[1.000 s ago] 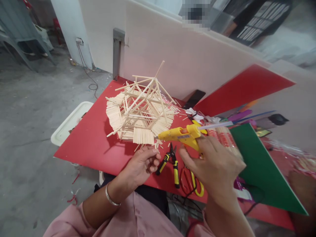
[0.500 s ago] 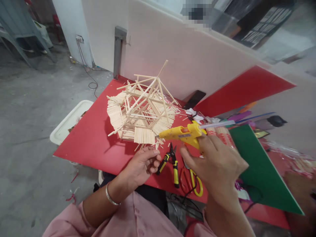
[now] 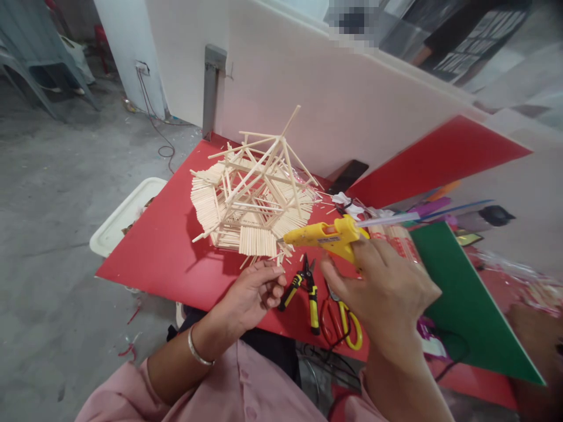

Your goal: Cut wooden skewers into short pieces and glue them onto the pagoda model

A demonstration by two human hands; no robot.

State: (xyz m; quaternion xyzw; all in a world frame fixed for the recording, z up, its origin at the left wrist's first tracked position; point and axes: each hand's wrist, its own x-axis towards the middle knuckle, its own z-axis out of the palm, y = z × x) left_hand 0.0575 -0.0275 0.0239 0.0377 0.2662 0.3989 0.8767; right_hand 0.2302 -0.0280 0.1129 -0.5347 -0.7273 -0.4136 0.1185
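A model of pale wooden sticks (image 3: 253, 193) stands on the red table top (image 3: 162, 246). My right hand (image 3: 382, 287) is closed round a yellow glue gun (image 3: 323, 235), whose nozzle points left at the model's near edge. A clear glue stick pokes out of the gun's back. My left hand (image 3: 253, 293) hovers just in front of the model with thumb and fingers pinched together; what they hold is too small to make out. A bracelet sits on that wrist.
Yellow-handled cutters (image 3: 305, 290) and red-and-yellow scissors (image 3: 341, 322) lie between my hands. A green sheet (image 3: 466, 299) and a red sheet (image 3: 435, 155) lie to the right, a black phone (image 3: 349, 174) at the back. A white bin (image 3: 125, 214) stands left of the table.
Hardly anything differs: the glue gun and my right hand have shifted very slightly, and my left hand keeps its pinch in front of the model.
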